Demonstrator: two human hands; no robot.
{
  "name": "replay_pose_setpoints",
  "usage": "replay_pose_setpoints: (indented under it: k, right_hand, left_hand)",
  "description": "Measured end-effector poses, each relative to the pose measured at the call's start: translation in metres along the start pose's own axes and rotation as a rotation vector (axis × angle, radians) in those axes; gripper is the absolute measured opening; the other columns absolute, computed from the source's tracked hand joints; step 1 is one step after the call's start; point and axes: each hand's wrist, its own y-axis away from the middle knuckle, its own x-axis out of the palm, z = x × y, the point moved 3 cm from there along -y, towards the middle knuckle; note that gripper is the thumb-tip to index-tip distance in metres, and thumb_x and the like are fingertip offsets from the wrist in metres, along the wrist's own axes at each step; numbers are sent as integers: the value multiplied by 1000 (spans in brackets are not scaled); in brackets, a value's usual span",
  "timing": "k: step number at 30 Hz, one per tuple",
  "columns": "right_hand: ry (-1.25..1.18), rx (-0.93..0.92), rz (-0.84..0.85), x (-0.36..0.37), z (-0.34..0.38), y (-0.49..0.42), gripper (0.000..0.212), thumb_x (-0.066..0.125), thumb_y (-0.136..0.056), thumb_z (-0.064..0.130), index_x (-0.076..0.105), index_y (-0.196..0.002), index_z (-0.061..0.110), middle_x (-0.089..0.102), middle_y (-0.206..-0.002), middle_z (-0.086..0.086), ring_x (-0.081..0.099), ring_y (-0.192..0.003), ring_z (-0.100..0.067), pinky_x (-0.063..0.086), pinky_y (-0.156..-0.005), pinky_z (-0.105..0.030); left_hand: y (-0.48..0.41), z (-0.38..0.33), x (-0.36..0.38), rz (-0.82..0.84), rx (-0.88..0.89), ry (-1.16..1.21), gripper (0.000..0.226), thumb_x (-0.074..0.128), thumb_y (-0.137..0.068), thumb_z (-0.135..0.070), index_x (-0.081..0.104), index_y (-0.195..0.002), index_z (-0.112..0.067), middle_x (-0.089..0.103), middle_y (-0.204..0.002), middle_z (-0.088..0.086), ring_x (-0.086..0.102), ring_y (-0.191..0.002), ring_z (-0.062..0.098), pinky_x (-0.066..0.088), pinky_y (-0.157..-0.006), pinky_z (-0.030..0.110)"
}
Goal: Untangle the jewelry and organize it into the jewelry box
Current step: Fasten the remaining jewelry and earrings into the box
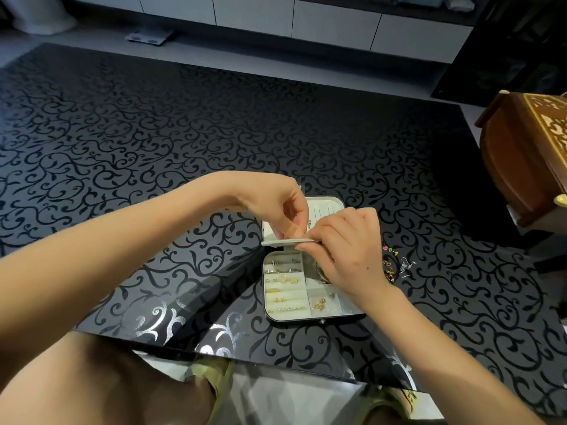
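I see the jewelry box (340,316) lying open on the black table (184,133), near the front edge and a bit right of the middle. A lot looks done: small gold pieces (285,289) sit in the rows on its left side, and a few more (320,303) lie in a front-right pocket. My left hand (285,210) and my right hand (349,250) are both over the hinge, fingers curled, pinching a thin flat flap (285,241) that stands out from the box. A tiny gold bit (310,223) hangs between them, and I cannot tell which hand holds it. I think some work is left, since a little pile of loose jewelry (395,266) waits just right of the box. The tabletop is shiny with swirly leaves. A brown wooden chest (521,167) sits at the right edge. Behind are pale cupboards (331,26) and a floor scale (150,35).
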Motion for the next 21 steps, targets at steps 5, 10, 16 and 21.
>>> replay_pose_setpoints:
  k: [5, 10, 16, 21]
  right_hand:
    - [38, 59, 25, 2, -5, -7, 27, 62, -88, 37, 68, -74, 14, 64, -74, 6, 54, -70, -20, 32, -69, -35]
    - [64, 188, 101, 9, -12, -21, 28, 59, -85, 45, 68, -79, 19, 64, -78, 8, 55, -76, -19, 28, -75, -33]
    - [87, 258, 197, 6, -17, -29, 33, 54, -84, 51, 70, -91, 23, 66, -89, 12, 57, -87, -17, 28, -84, -34]
    - [106, 357, 119, -21, -23, -20, 22, 54, -90, 36, 69, -93, 21, 66, -94, 10, 57, -91, -14, 28, -87, -32]
  left_hand:
    - [29, 2, -2, -201, -10, 40, 29, 56, -87, -38, 69, -104, -19, 72, -94, -7, 65, -83, 1, 49, -74, 14]
    - [41, 8, 10, -342, -39, -83, 40, 67, -77, -46, 63, -113, -29, 66, -101, -17, 59, -87, -7, 48, -79, 13]
    - [21, 10, 15, -666, 10, -257, 28, 71, -79, -34, 63, -102, -20, 58, -89, -16, 52, -79, -2, 37, -68, 8]
    - [12, 13, 19, -752, 18, -321, 23, 68, -84, -28, 65, -103, -15, 62, -92, -9, 53, -83, 6, 35, -65, 7]
